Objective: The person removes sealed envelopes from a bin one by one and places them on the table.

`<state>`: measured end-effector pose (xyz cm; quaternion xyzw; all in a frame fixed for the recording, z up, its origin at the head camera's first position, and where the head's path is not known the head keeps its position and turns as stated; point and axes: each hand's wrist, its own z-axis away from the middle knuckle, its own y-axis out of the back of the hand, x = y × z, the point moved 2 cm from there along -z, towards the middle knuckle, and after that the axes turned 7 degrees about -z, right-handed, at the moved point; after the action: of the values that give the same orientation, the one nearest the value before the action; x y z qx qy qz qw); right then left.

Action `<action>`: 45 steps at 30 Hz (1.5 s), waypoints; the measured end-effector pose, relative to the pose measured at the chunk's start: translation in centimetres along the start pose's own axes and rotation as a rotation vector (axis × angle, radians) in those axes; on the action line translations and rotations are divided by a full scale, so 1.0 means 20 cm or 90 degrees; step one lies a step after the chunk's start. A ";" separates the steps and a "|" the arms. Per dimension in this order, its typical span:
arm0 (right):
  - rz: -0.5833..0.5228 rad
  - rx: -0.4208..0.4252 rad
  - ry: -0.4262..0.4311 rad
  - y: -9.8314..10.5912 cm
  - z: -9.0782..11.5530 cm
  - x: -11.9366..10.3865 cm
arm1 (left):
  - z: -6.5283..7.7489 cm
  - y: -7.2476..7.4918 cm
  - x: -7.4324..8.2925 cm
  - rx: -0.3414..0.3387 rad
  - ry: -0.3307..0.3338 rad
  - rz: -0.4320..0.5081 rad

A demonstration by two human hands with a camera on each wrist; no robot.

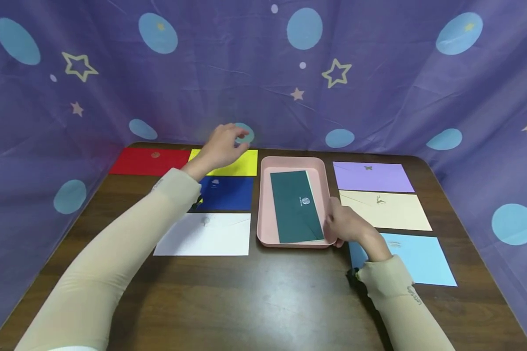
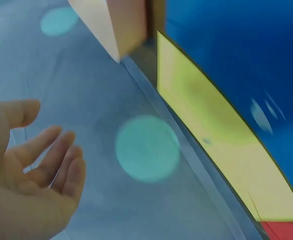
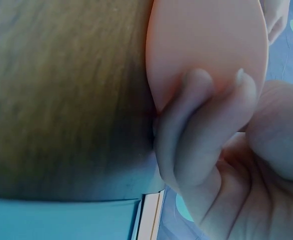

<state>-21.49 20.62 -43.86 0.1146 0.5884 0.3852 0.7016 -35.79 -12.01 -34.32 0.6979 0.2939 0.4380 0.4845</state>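
Note:
A pink tray (image 1: 267,214) stands upright in the middle of the table, with a dark green envelope (image 1: 295,209) lying slightly askew inside it. At the tray's near right corner my right hand (image 1: 349,222) grips the rim. In the right wrist view, the curled fingers (image 3: 201,135) press against the outside of the tray wall (image 3: 206,45), with the thumb over its edge. My left hand (image 1: 224,145) hovers over the yellow envelope (image 1: 241,165), its fingers loosely bent around nothing. The left wrist view shows that palm (image 2: 31,195) with no object in it.
Left of the tray lie a red envelope (image 1: 136,162), a dark blue one (image 1: 233,195) and a white one (image 1: 215,239). On its right are a purple envelope (image 1: 373,179), a cream one (image 1: 391,214) and a light blue one (image 1: 426,261). A patterned purple curtain (image 1: 246,73) hangs behind the table.

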 end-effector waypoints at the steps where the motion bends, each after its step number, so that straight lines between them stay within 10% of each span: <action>1: 0.001 -0.001 -0.001 0.00 0.00 0.00 | -0.01 -0.02 0.03 -0.017 -0.015 -0.001; 8: -0.001 0.002 -0.013 0.00 0.00 0.01 | -0.06 -0.21 0.22 -0.119 -0.102 -0.018; 18: 0.002 -0.001 -0.013 0.00 -0.01 0.01 | -0.10 -0.41 0.33 -0.187 -0.099 -0.062; 45: 0.001 0.000 -0.007 0.00 0.00 0.00 | -0.11 -0.57 0.36 -0.203 -0.025 -0.211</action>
<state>-21.49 20.58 -43.92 0.1172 0.5841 0.3853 0.7047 -34.42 -0.97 -42.22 0.5632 0.3216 0.3796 0.6598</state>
